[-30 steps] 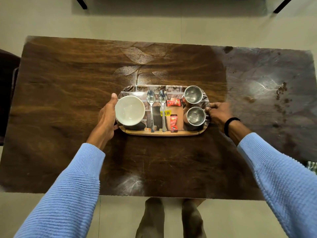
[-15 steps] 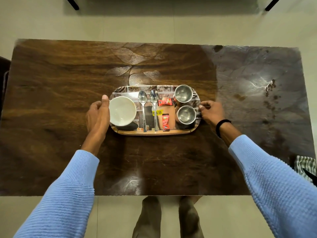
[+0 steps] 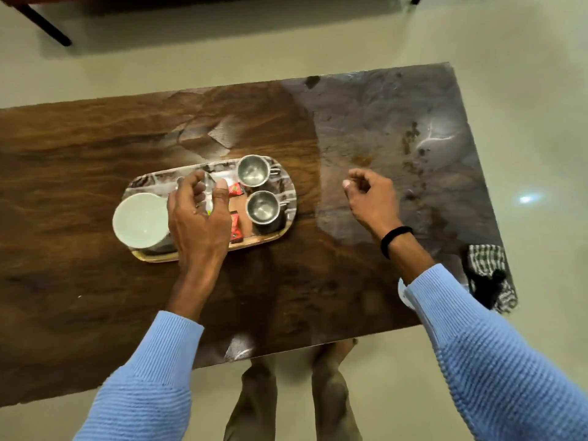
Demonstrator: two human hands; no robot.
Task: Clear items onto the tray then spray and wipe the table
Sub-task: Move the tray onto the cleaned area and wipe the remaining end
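So, quick read, biggest thing first. The wooden table (image 3: 95,186) runs long-ways left to right, and its greyer right stretch has dark stains (image 3: 410,138) toward the far right corner.

The tray (image 3: 288,189) sits about mid-table, with its long axis lined up with the table's long edges and its rounded ends facing the table's left and right ends.

What's changed: half a second ago both hands were on the tray's two ends, and now both are off it. The tray doesn't look shifted. Everything loose seems to be on it already, so I'd say clearing is basically done and spray-and-wipe is next.

The left hand (image 3: 199,214) hovers over the tray's middle with its fingers curled down. A spoon (image 3: 208,194) shows between thumb and fingers, but I honestly can't tell if it's pinched. The right hand (image 3: 372,198) is out over the grey part, loosely curled with nothing in it, between the tray and the checked cloth (image 3: 486,259) at the near right corner. Something black lies on that cloth, no idea what.

On the tray, the white bowl (image 3: 140,219) is at the left end. The two steel cups (image 3: 253,170) are at the right end, handles pointing right. That spoon lies across the tray's short way, and the red sachets (image 3: 235,229) sit beside the cups.
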